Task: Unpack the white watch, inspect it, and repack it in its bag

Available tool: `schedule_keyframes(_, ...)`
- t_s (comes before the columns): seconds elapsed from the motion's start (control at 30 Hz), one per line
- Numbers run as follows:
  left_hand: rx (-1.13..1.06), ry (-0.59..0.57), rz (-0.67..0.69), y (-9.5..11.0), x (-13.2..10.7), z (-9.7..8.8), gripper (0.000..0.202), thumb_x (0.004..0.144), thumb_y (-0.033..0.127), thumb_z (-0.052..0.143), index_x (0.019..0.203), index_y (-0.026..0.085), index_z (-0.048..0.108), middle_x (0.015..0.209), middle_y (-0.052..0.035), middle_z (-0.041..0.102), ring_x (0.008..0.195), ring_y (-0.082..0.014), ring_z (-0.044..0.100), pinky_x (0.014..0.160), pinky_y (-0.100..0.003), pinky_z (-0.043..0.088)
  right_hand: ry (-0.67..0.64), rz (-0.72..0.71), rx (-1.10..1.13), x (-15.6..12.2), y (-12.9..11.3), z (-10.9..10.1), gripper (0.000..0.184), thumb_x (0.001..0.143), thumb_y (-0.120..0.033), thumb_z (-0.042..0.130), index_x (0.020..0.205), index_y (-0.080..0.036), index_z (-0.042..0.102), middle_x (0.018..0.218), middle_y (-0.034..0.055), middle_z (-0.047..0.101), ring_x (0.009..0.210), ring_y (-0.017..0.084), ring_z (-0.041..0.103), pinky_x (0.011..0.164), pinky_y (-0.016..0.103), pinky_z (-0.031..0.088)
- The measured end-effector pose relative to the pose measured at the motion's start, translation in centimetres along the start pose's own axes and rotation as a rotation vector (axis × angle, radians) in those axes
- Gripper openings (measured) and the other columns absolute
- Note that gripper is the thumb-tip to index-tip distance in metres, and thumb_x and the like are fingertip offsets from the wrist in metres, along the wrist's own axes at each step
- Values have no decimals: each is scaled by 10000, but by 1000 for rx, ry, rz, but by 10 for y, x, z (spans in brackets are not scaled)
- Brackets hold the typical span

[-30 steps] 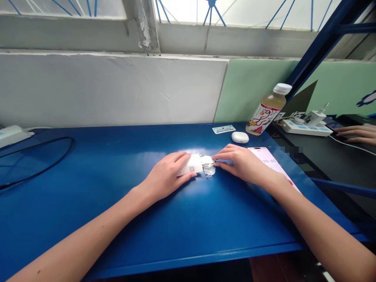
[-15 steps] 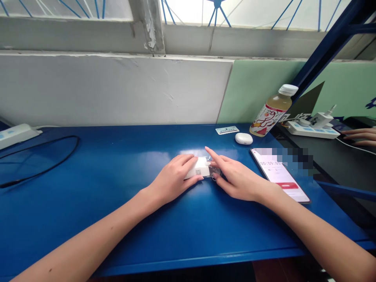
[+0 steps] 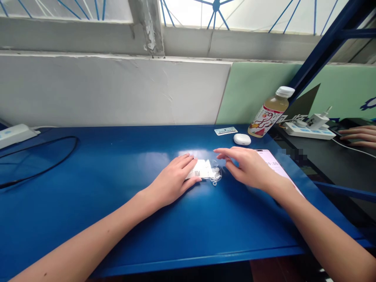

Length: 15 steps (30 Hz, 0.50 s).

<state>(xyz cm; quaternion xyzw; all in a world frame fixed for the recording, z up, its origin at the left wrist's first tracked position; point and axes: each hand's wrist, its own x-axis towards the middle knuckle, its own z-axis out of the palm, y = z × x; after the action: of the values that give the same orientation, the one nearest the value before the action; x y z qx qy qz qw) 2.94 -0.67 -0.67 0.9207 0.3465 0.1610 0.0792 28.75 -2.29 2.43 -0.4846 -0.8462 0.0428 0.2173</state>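
A small white packet lies on the blue table, with a clear plastic end and tiny metal pieces at its right. My left hand lies flat on the packet's left end, fingers stretched out and pressing it down. My right hand hovers just right of the packet, fingers spread and apart, holding nothing. It partly covers a phone with a lit screen.
A white earbud case, a small card and a drink bottle stand at the back right. A black cable and a white power strip are at the left. Another person's hand rests near a second power strip.
My right hand has lifted off the packet's clear end and drawn back to the right, over the phone. My left hand has stayed on the packet.
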Motion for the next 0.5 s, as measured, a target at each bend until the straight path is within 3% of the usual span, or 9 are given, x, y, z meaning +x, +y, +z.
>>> schedule_keyframes(0.17,43,-64,-20,2,1,-3,574,1048,474,311,1461,89,415,1515,-177,438,1472,-332,266,1144,-517,337,-6,167,-50,0,0,4,360,829,-145,508,1112,-221,717,800,28,778,663,210,707,636,323,516)
schedule_keyframes(0.33,56,-130,12,3,-1,-9,654,1014,525,374,1504,95,349,1553,-179,377,1481,-344,237,1164,-514,292,-46,252,353,2,-7,3,381,818,-106,465,1103,-212,694,772,5,763,670,178,713,644,292,557)
schedule_keyframes(0.4,43,-116,15,3,-2,-9,649,1005,534,390,1498,113,363,1547,-176,389,1473,-347,259,1160,-516,297,-54,228,509,3,-9,3,402,823,-89,451,1143,-200,667,815,14,769,722,174,725,683,294,577)
schedule_keyframes(0.5,33,-88,25,2,-3,-7,639,1002,533,399,1490,121,374,1538,-179,402,1460,-350,292,1156,-513,303,-64,171,571,4,-11,7,381,853,-102,469,1175,-194,651,893,35,773,790,181,726,707,305,587)
